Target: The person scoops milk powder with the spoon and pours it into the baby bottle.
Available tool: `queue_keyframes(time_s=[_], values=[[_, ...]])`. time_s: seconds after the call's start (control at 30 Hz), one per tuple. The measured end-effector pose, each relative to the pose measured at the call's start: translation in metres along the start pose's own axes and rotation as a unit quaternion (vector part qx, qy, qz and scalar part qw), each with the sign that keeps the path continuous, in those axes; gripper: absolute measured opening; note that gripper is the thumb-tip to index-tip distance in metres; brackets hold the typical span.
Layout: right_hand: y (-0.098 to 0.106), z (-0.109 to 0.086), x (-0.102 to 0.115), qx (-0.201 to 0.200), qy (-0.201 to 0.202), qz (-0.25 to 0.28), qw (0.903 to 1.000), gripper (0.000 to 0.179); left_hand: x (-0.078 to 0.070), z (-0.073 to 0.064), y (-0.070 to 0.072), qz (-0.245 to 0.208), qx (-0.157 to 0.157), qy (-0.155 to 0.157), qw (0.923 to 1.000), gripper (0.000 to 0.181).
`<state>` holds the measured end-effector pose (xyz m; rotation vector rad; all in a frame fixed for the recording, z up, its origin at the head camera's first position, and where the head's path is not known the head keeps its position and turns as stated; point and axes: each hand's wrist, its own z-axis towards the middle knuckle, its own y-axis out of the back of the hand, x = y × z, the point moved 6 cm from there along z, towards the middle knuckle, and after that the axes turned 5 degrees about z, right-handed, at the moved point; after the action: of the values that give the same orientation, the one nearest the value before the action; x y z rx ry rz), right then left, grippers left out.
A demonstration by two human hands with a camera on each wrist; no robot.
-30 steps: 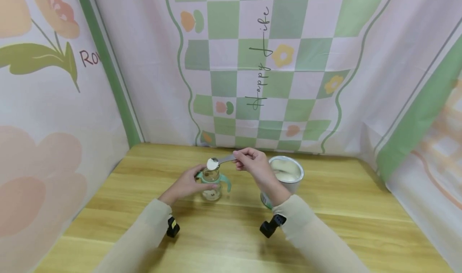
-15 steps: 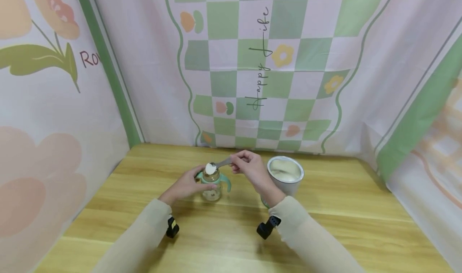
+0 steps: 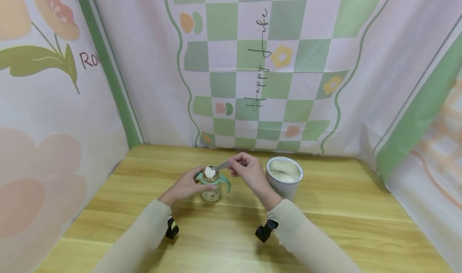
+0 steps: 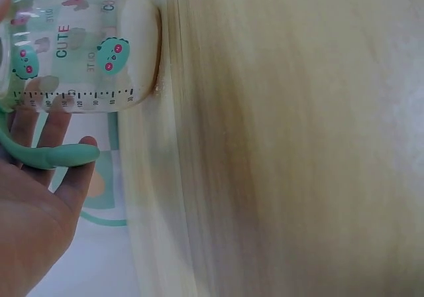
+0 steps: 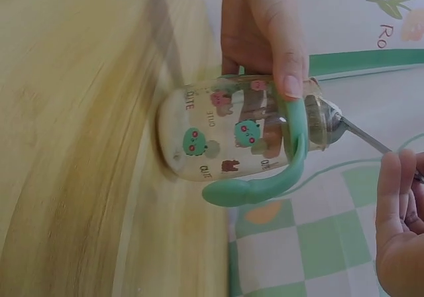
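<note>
White powder [image 5: 173,132] already seems inside the bottle [image 5: 225,128] on the bench [image 3: 216,241]; the heap [image 3: 209,172] on the spoon [image 3: 222,166] isn't in yet. Left fingers [image 5: 289,61] hold the bottle, right fingers [image 5: 389,185] the spoon.

Wood-grain table [image 3: 213,241], green checked cloth [image 3: 254,20] behind, floral cloth [image 3: 43,104] at left

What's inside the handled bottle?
A pale layer lies at the bottom of the bottle. The spoon, heaped with white powder, sits at its mouth, partly hiding the inside from above.
</note>
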<state>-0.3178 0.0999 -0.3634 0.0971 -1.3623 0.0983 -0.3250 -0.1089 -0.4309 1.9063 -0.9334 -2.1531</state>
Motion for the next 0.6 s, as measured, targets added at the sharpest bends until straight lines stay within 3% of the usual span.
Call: queue_keyframes(time_s=[0.1,0.23,0.5,0.6], values=[[-0.002,-0.002,0.001,0.012,0.033,-0.035,0.9988,0.015,0.0,0.0,0.0,-0.004,0.001,-0.001,1.0,0.078],[-0.007,-0.01,0.011,0.03,0.097,-0.099,0.9899,0.013,-0.002,-0.001,-0.001,-0.014,0.007,-0.008,0.9998,0.075],[-0.011,-0.017,0.013,0.053,0.217,-0.178,0.9583,0.01,-0.003,-0.002,-0.001,-0.007,0.01,-0.014,0.9998,0.075],[-0.013,-0.02,0.016,0.061,0.278,-0.196,0.9386,0.009,-0.003,-0.002,-0.001,-0.006,0.012,-0.008,0.9999,0.078]])
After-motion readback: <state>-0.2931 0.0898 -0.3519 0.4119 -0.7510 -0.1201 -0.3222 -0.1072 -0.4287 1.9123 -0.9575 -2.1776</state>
